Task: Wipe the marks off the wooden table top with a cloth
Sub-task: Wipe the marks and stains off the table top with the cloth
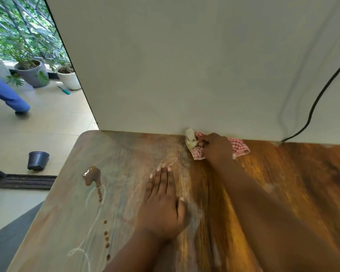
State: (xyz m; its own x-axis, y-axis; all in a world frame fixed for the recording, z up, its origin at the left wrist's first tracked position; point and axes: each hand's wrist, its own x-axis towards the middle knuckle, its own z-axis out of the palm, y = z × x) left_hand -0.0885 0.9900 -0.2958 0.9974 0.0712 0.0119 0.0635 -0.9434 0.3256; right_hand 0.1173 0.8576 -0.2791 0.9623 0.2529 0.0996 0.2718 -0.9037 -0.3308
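A red-and-white checked cloth (pixel 241 147) lies at the far edge of the wooden table top (pixel 283 183), against the white wall. My right hand (pixel 217 147) grips it there, with a pale bunched part of the cloth (pixel 190 139) sticking out to the left. My left hand (pixel 162 201) rests flat on the table, fingers straight. A brown spill (pixel 92 175) with a trail of brown drops (pixel 106 238) sits left of that hand. White chalky streaks (pixel 90 197) cross the wood around it.
The white wall (pixel 185 65) stands along the table's far edge, with a black cable (pixel 314 103) running down it at the right. Left of the table is tiled floor with a black pot (pixel 37 160), a mat (pixel 21 181), potted plants (pixel 32 72) and a person's blue-clad leg (pixel 8 95).
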